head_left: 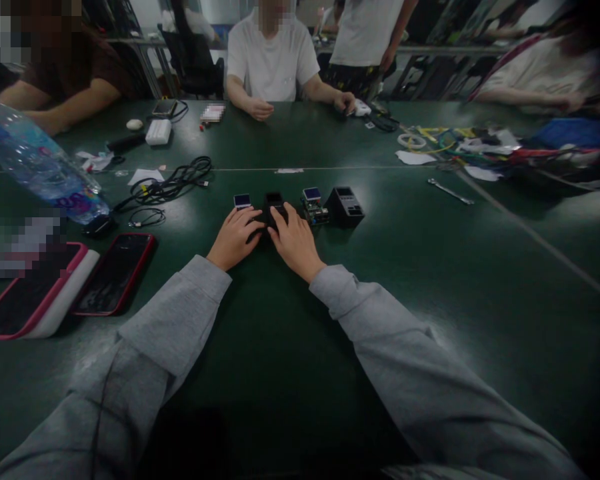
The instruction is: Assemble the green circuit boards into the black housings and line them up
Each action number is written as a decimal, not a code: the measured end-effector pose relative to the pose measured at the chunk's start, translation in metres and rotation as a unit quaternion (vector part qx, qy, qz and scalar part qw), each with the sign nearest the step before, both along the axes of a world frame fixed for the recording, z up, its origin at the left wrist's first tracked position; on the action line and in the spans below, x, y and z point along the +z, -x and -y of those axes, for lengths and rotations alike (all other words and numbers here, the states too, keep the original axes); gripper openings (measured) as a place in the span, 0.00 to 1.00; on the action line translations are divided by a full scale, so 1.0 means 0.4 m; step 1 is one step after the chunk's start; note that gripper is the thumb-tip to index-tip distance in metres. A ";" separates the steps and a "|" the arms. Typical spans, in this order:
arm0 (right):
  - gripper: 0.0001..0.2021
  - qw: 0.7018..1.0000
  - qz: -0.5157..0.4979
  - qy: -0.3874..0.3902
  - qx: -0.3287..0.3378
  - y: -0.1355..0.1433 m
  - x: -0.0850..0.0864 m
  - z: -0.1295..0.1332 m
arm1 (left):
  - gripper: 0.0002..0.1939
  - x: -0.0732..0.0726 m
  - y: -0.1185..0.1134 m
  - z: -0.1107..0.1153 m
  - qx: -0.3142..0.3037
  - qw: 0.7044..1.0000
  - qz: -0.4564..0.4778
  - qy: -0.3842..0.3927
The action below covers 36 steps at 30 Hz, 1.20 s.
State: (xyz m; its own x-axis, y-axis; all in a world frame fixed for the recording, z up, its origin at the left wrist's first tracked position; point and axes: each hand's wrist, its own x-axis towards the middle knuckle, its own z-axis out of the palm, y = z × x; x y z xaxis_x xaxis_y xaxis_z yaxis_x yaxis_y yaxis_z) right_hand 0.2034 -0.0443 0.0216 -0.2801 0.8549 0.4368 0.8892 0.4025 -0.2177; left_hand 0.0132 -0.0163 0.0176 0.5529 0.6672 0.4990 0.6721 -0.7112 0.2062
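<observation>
In the middle of the green table, my left hand (236,238) is curled over a circuit board with a small screen (242,200); most of the board is hidden under the fingers. My right hand (297,243) has its fingers bent over a small black case (274,199), its thumb at the near side. The left thumb and fingertips come close to this case too. Just right of the right hand stands another circuit board (317,211) with a small screen on top. Beside it sits a second black case (347,204) with openings in its top face.
At left lie a red-edged phone (117,273), a pink-edged tablet (35,290), a tilted plastic bottle (45,163) and a black cable (180,183). A wrench (450,191) and tangled wires (450,143) are at right. Several people sit or stand across the table (300,393).
</observation>
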 end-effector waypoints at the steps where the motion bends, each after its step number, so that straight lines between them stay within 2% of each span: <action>1: 0.24 1.000 0.001 0.002 -0.002 0.001 0.001 0.001 | 0.13 0.000 0.000 0.001 -0.002 1.000 0.000 -0.003; 6: 0.24 1.000 -0.003 0.010 -0.003 0.002 0.004 0.004 | 0.14 -0.001 0.000 0.000 -0.008 1.000 0.011 -0.003; 15: 0.24 1.000 0.009 0.009 -0.016 0.012 0.007 0.017 | 0.23 -0.001 -0.003 0.000 -0.015 1.000 0.015 0.004; 23: 0.24 1.000 0.001 0.009 -0.014 0.011 0.004 0.013 | 0.18 0.000 -0.009 0.005 0.003 0.999 0.043 0.025; 27: 0.23 1.000 0.001 0.010 -0.013 0.010 0.006 0.013 | 0.19 -0.001 -0.011 0.004 -0.001 0.997 0.058 0.044; 36: 0.23 1.000 -0.018 0.014 -0.007 0.010 0.008 0.014 | 0.24 -0.004 -0.010 0.005 0.003 0.999 0.032 0.020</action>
